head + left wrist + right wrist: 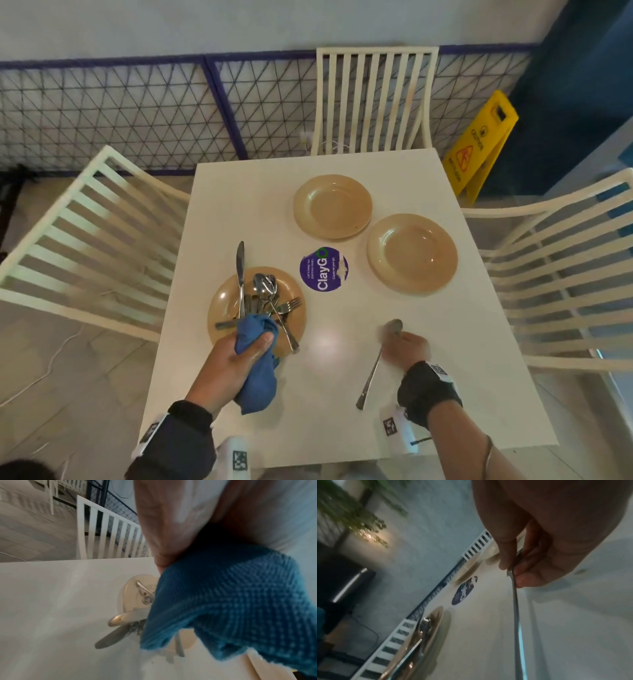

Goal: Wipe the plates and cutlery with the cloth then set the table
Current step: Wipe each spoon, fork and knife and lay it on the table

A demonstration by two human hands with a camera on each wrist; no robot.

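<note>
I'm partway in, by my reading. My left hand (236, 356) is curled round the bunched cloth (257, 363), over the near edge of the near plate (219, 308). My right hand (404, 349) pinches a spoon (376, 363) near its bowl, the handle pointing back toward me, low over the bare table (342, 411). The head view is blurred there, so I can't tell whether the spoon touches the top yet.

Two plates lie across the table: the far plate (332, 205) by the head chair and the right plate (412, 253) just beside it, rims close or touching. I'd guess those are wiped, though nothing proves it. Neither sits squarely before a chair.

Most of the work is left. The pile (267, 305) of knife, spoons and forks is heaped on the near plate, so each piece needs wiping, then that plate, then every setting laid out.
</note>
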